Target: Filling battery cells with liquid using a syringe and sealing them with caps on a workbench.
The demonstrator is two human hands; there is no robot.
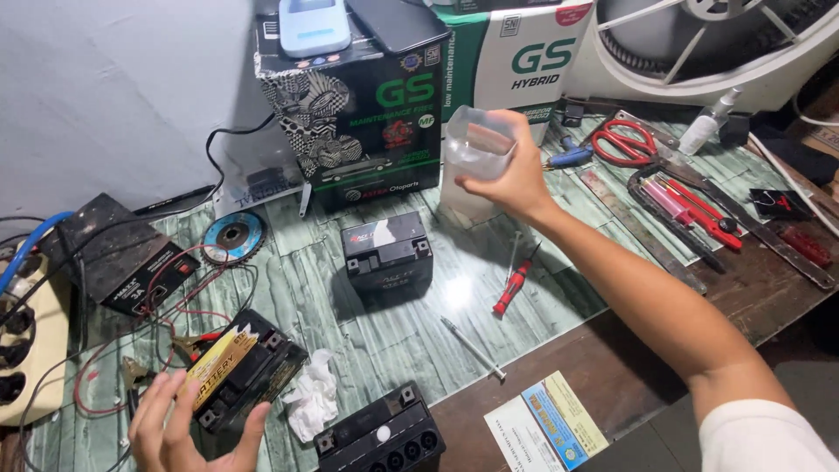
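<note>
Translucent plastic cup [476, 144] sits in the right hand [516, 179], lifted above the desk [384, 336] in front of the tall black printed carton [358, 109]; the fingers [500, 122] are wrapped around its far side and clamped on it. Nearer the body, the left hand [179, 428] rests on a black battery with a yellow label [245, 367], fingers spread apart along its left end and its near edge, not closed around it. Red and black clip leads [175, 323] trail from that battery toward a dusty black charger box [118, 253]. A crumpled white tissue [310, 398] lies just beside it, and another black battery with round filler holes [380, 433] stands at the near edge. A small black battery [387, 253] stands mid-desk, with a red-handled screwdriver [511, 284] and a thin syringe [472, 348] to its right. The desk has a green marbled covering over dark wood, crowded at the back right with red scissors [625, 144] and a metal ruler [638, 227]. A pale grey wall [114, 87] rises behind.
</note>
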